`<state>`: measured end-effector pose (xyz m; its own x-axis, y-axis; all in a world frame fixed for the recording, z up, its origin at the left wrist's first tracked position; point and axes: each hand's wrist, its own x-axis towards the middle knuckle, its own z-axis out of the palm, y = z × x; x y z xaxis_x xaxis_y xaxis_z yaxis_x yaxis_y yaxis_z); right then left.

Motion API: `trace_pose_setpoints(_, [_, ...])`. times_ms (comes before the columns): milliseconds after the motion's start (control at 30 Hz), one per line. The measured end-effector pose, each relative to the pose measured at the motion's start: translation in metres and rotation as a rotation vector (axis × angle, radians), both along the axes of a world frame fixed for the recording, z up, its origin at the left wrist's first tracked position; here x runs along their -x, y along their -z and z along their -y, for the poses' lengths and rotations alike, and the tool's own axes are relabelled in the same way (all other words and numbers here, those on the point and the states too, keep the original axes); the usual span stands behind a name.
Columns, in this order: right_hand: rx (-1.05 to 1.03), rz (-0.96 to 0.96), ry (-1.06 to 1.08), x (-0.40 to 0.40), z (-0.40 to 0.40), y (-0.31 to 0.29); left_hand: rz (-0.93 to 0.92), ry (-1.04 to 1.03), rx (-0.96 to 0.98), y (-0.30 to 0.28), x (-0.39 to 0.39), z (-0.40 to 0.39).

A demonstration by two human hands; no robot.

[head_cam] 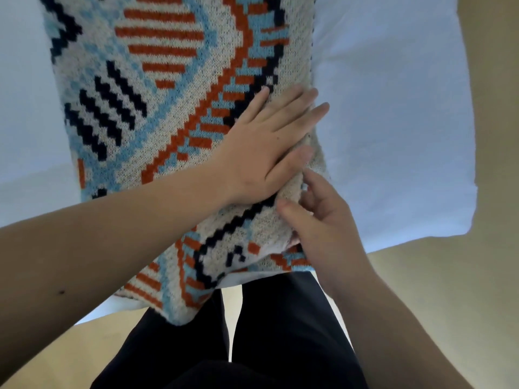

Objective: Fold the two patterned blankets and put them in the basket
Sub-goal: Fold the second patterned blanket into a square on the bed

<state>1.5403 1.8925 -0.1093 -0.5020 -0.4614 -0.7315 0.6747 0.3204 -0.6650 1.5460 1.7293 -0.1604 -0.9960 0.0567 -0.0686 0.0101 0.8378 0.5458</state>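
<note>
A knitted patterned blanket (157, 108) in cream, orange, light blue and navy lies as a long folded strip on a white bed (393, 122), its near end hanging over the bed's edge. My left hand (266, 147) rests flat on the blanket near its right edge, fingers spread and holding nothing. Just below it, my right hand (323, 226) pinches the blanket's right edge between thumb and fingers. A second blanket and the basket are out of view.
The white bed fills the upper view; its near right corner (466, 214) is rounded. Beige floor (435, 304) lies to the right and below. My legs in dark trousers (252, 346) stand against the bed's near edge.
</note>
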Motion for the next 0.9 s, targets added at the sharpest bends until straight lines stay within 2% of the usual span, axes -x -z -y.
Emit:
trace_pose_setpoints(100, [-0.03,-0.092,0.052,-0.005,-0.004,-0.003,-0.085,0.085,-0.04,-0.007,-0.002,-0.002])
trace_pose_setpoints(200, [-0.065,-0.205,0.241,0.004,-0.008,-0.005,-0.181,0.334,-0.028,-0.019,0.005,-0.003])
trace_pose_setpoints(233, [-0.056,-0.186,0.286,0.006,-0.008,-0.005,-0.191,0.391,-0.002,-0.022,0.01,-0.001])
trace_pose_setpoints(300, [0.018,-0.027,0.305,0.005,-0.011,-0.006,-0.21,0.432,0.059,-0.026,0.025,0.003])
trace_pose_setpoints(367, [0.055,0.108,0.173,-0.002,-0.017,-0.005,-0.244,0.404,0.098,-0.027,0.041,0.003])
trace_pose_setpoints(433, [-0.026,0.045,-0.011,-0.007,-0.026,-0.002,-0.288,0.329,0.127,-0.025,0.053,-0.001])
trace_pose_setpoints(533, [-0.214,-0.033,0.024,0.001,-0.044,-0.002,-0.272,0.218,0.212,-0.015,0.063,-0.011])
trace_pose_setpoints(700, [-0.415,-0.132,-0.155,0.007,-0.064,0.01,-0.063,0.379,0.337,0.019,0.037,-0.025])
trace_pose_setpoints(800, [-0.493,-0.234,-0.254,0.003,-0.065,0.024,-0.033,0.439,0.322,0.02,0.021,-0.032])
trace_pose_setpoints(900, [-0.542,-0.333,-0.245,0.001,-0.065,0.031,-0.004,0.436,0.312,0.017,0.001,-0.034])
